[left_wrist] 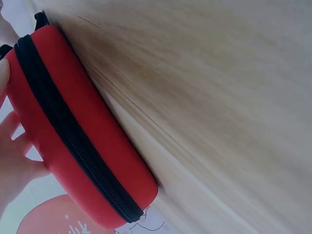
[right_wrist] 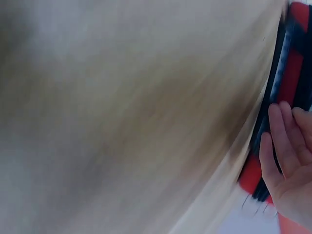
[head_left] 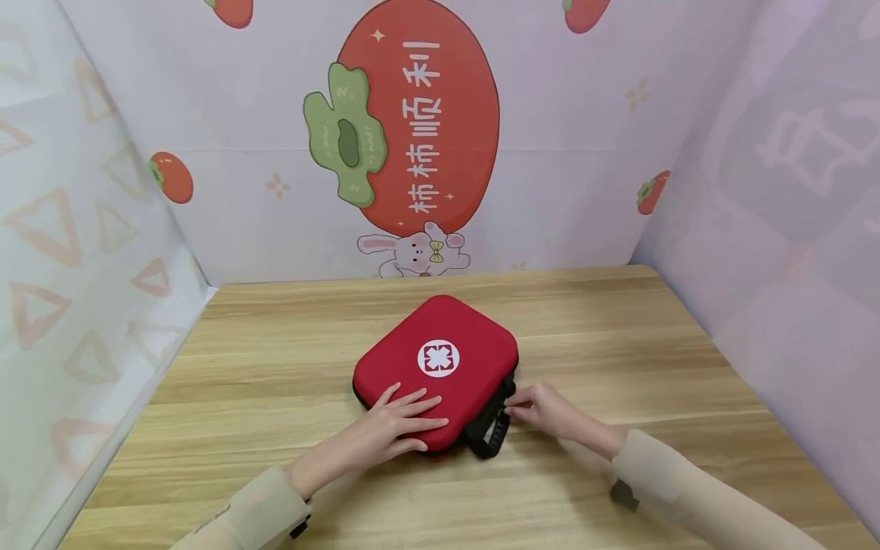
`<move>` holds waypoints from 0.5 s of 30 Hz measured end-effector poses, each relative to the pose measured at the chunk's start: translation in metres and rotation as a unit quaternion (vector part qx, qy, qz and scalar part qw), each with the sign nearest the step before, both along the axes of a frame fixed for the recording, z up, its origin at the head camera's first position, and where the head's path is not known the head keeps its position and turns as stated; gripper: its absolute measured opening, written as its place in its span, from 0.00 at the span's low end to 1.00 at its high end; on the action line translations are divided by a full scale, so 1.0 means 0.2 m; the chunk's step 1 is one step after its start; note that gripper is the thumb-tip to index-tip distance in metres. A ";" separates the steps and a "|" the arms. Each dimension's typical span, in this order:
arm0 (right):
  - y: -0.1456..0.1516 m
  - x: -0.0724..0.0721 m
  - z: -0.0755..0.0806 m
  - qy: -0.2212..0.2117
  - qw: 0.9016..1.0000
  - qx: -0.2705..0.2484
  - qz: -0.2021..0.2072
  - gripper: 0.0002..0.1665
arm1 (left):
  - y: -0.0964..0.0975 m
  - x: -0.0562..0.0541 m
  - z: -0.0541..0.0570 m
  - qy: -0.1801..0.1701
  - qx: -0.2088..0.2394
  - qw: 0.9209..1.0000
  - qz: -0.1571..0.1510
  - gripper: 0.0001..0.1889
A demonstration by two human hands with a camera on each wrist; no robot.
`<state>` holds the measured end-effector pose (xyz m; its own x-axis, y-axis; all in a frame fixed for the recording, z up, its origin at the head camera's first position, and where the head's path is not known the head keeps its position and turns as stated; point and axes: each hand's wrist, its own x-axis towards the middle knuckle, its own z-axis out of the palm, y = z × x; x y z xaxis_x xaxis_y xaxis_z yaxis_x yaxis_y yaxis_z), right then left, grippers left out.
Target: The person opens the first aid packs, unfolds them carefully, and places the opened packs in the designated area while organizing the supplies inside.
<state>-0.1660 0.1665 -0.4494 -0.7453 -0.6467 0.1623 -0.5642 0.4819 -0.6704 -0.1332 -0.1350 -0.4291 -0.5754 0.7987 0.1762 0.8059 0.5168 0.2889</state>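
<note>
One left hand and one right hand showed — with one red case, one black handle, one table and one printed rabbit.

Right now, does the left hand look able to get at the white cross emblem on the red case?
Probably yes: the left hand rests on the red case's lid, fingertips close to the emblem. Nothing covers it, and the right hand is off beside the black handle.

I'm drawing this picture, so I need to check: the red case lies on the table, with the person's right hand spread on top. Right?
Not quite: the head view shows the left hand spread on top of the red case on the table.
</note>
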 end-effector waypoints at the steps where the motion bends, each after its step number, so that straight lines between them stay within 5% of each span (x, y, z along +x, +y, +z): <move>1: -0.02 0.02 0.00 0.004 1.000 0.002 0.009 0.04 | 0.01 -0.01 0.00 0.003 -0.001 1.000 0.002 0.24; 6: -0.14 0.10 0.02 0.020 0.997 0.019 0.066 0.05 | 0.05 -0.03 0.00 0.018 -0.015 0.999 0.022 0.25; 15: -0.27 0.22 0.05 -0.032 0.998 0.020 0.060 0.06 | 0.07 -0.04 0.01 0.005 -0.024 0.999 0.041 0.25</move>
<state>-0.1226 0.1129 -0.4389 -0.6707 -0.7364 0.0889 -0.5761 0.4417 -0.6878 -0.1406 -0.1202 -0.4263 -0.6373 0.7569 0.1445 0.7631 0.5940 0.2547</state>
